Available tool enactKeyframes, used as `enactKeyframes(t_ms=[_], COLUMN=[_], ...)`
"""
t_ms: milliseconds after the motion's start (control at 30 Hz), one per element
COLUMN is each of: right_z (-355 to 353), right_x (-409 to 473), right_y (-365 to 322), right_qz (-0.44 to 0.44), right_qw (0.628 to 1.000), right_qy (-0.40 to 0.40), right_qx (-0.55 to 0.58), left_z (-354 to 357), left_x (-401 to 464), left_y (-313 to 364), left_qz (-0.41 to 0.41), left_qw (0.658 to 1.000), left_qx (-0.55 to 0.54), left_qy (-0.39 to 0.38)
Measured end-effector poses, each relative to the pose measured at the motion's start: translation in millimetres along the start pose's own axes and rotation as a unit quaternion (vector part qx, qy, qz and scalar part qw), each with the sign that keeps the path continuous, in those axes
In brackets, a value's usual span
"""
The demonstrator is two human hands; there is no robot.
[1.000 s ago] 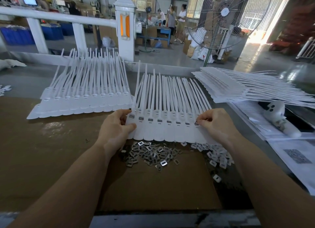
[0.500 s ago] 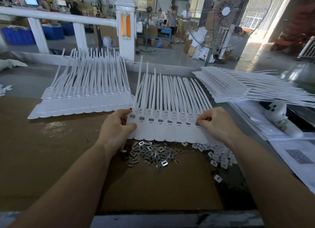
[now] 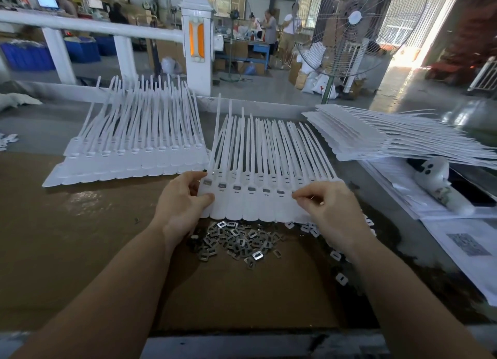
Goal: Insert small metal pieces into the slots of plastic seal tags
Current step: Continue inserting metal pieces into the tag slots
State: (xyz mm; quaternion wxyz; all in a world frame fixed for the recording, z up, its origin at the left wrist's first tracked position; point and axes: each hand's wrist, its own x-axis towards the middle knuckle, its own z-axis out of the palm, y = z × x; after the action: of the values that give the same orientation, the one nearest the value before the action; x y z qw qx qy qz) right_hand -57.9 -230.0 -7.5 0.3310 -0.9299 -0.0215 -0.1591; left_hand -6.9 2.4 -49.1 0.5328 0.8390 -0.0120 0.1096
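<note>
Showing grey metal pieces in six slots, white seal tags [image 3: 269,197] fan out.

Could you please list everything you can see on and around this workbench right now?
Sheet of joined white plastic seal tags: one, white, centre of bench, held at both ends; six slots show metal.
Small metal pieces: loose pile, silver-grey, just below that sheet.
Second stack of white seal tag sheets: one, white, to the left.
Third fanned stack of white tag sheets: one, white, far right.
Brown cardboard work surface: one, brown, under everything.
White pedestal fan: one, behind the bench.
Printed papers: several, white, right edge.
Left hand: gripping the sheet's left edge.
Right hand: pinching at the sheet's right part.
</note>
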Motion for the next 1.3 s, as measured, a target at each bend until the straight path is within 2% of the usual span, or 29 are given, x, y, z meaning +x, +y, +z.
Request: enactKeyframes(t_ms=[500, 733, 1300], right_z=[21.9, 22.3, 26.0], right_x=[-34.6, -35.6, -30.7], right_y=[-7.0, -8.8, -5.8], right_qz=[-0.148, -0.177, -0.139], right_qw=[0.985, 0.98, 0.986], right_qy=[-0.067, -0.095, -0.095], right_qx=[0.051, -0.011, 0.005], left_z=[-0.9, -0.8, -1.4], left_x=[-0.6, -1.8, -3.3], left_y=[1.6, 3.1, 5.9], left_qz=[-0.006, -0.005, -0.015], left_qw=[1.0, 1.0, 1.0], left_qx=[0.001, 0.003, -0.014], left_qy=[-0.003, -0.001, -0.005])
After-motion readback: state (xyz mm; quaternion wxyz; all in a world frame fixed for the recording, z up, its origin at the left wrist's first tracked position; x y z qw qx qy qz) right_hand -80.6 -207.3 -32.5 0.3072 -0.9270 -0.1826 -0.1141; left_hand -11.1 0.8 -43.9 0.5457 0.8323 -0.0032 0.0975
